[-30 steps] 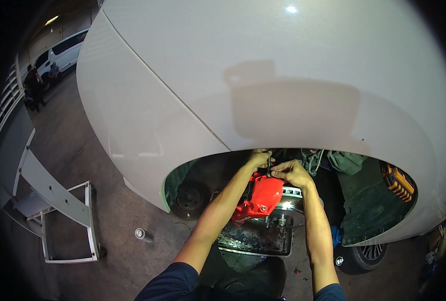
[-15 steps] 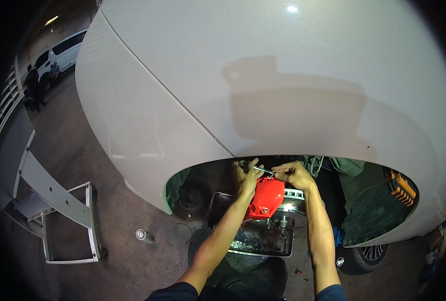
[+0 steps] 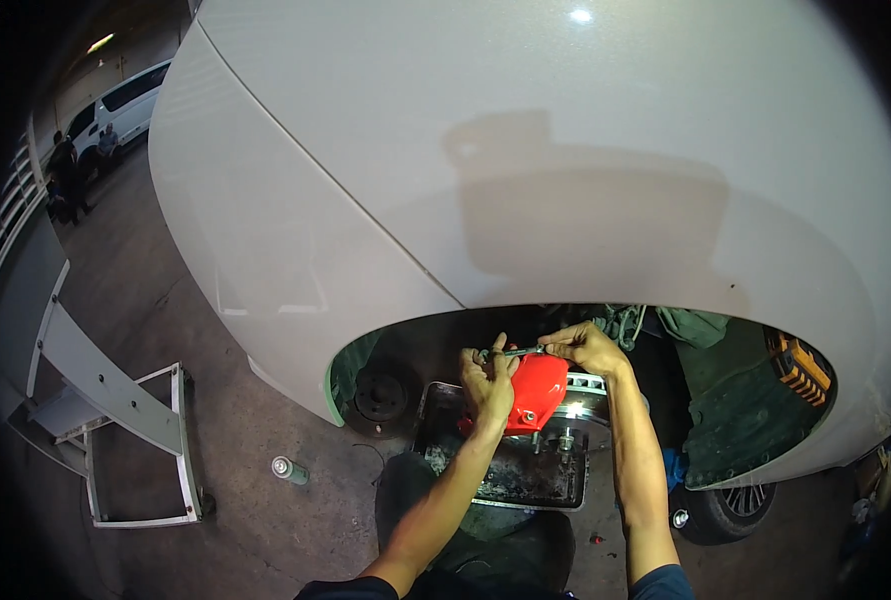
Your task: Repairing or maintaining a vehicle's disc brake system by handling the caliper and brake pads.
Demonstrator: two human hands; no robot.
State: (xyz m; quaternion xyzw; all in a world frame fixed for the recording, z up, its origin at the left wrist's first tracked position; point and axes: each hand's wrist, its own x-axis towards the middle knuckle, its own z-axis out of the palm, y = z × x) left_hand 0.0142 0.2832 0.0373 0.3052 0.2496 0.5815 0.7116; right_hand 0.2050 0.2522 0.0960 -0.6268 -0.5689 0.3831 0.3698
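Note:
A red brake caliper sits over the shiny brake disc inside the wheel arch. My left hand, left of the caliper, is closed around a slim metal wrench lying across the caliper's top. At the wrench's right end my right hand pinches with thumb and fingers. Whether those fingers grip the wrench head or a small fitting under it is hidden. Below the caliper a dark metal drip tray lies on the floor.
The pale car fender arches over my hands. An old brake disc lies left of the tray, with a spray can farther left. A wheel lies at right. An orange-black work light is in the arch. A white metal frame stands left.
My left hand has swung down and left, and the wrench has turned from slanting to nearly level. My right hand stays at the wrench's right end.

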